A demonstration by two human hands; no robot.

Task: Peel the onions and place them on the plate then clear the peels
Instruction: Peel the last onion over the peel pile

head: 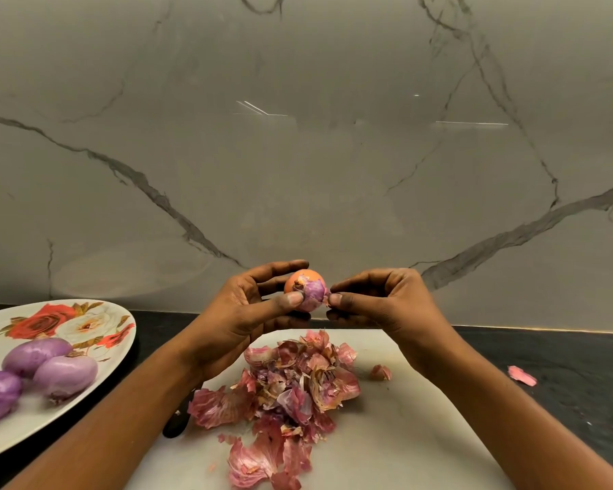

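Observation:
My left hand (252,305) grips a small onion (307,288) above the white cutting board (386,436); its top still wears orange-brown skin, its front is bare purple. My right hand (379,302) pinches a flap of skin at the onion's right side. Below the hands a heap of pink onion peels (284,394) lies on the board. Three peeled purple onions (39,373) sit on the floral plate (50,323) at the left.
A loose peel (522,375) lies on the dark countertop (563,383) right of the board, another small one (381,372) on the board. A dark handle (176,424) pokes out under my left forearm. A marble wall (298,136) stands behind.

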